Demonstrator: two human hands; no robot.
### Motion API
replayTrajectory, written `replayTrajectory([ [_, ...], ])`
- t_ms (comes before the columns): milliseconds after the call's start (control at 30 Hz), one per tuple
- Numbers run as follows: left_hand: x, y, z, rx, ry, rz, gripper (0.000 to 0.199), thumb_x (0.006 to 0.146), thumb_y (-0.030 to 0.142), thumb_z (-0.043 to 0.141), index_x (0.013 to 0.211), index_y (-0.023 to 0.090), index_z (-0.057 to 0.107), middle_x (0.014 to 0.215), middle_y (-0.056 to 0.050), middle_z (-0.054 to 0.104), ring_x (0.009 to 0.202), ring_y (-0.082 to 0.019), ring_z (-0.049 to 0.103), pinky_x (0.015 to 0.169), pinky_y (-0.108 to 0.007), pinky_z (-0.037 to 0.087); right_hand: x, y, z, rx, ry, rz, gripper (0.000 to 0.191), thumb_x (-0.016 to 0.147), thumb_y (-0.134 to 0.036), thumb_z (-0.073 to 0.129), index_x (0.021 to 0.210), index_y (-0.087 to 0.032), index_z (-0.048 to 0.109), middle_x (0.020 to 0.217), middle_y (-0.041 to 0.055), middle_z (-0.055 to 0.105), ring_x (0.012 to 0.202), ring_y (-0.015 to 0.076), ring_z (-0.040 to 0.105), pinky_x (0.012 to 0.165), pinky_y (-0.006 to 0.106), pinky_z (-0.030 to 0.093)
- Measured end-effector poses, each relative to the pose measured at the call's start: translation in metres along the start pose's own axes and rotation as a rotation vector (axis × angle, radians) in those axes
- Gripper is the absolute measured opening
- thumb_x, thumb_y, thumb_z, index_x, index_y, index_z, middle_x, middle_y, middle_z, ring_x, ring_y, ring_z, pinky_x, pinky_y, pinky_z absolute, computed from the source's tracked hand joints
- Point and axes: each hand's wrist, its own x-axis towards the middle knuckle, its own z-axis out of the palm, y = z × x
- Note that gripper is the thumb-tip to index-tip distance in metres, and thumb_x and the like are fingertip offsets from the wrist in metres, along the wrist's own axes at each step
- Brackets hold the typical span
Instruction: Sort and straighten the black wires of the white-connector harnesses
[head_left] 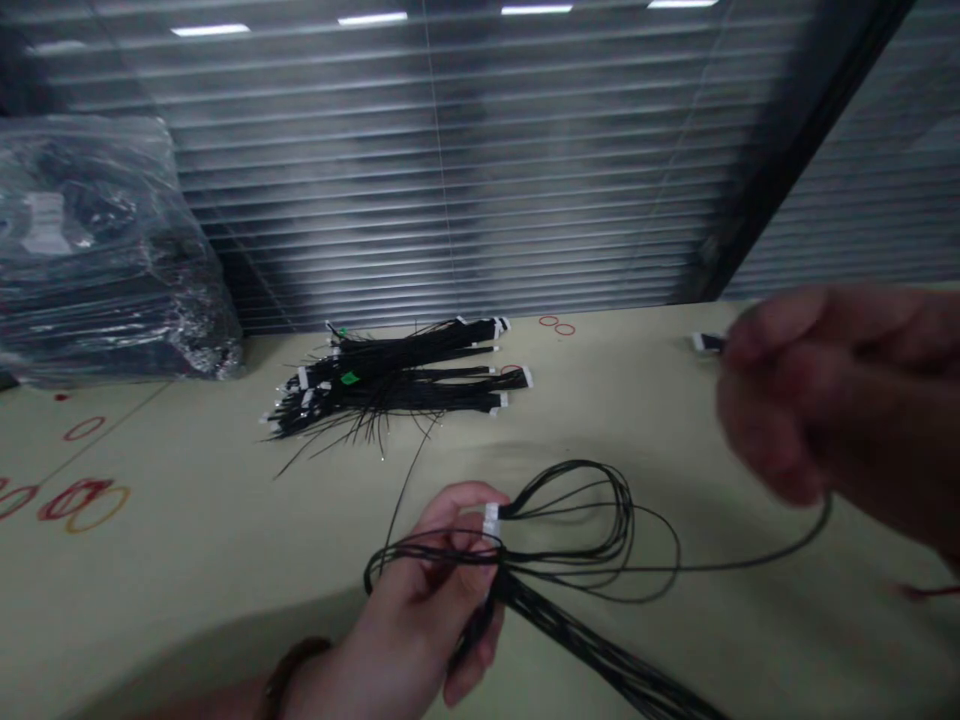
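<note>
My left hand point(442, 590) is closed around a wire harness point(592, 635), a bundle of thin black wires with a white connector point(491, 522) at the fingertips. Several wires loop out to the right of the connector, and the thicker bundle runs down to the lower right. Raised at the right, my right hand point(832, 400) is blurred, its fingers pinched together. One black wire point(750, 563) stretches from the harness up to this hand; its end is hidden in the fingers.
A pile of black wire harnesses point(390, 375) with white connectors lies near the window blinds point(450, 200). Plastic-wrapped goods point(112, 260) stand at the left. Red rubber bands point(79, 497) are scattered on the table point(225, 560). Another white connector point(707, 343) shows behind my right hand.
</note>
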Motion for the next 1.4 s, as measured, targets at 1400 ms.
replayTrajectory([
  [1400,-0.005,0.000,0.009,0.016,-0.152,0.016,0.026,0.087,0.044,0.057,0.098,0.022,0.048,0.053,0.010,0.036,0.033,-0.002,0.024,0.031,-0.010,0.024,-0.031,-0.023,0.073,-0.239,-0.277,-0.228,0.020,0.085,-0.009,0.042,0.076,-0.018,0.057,0.071,-0.0016,0.057,0.064,0.0136,0.051,0.058,0.027,0.036],
])
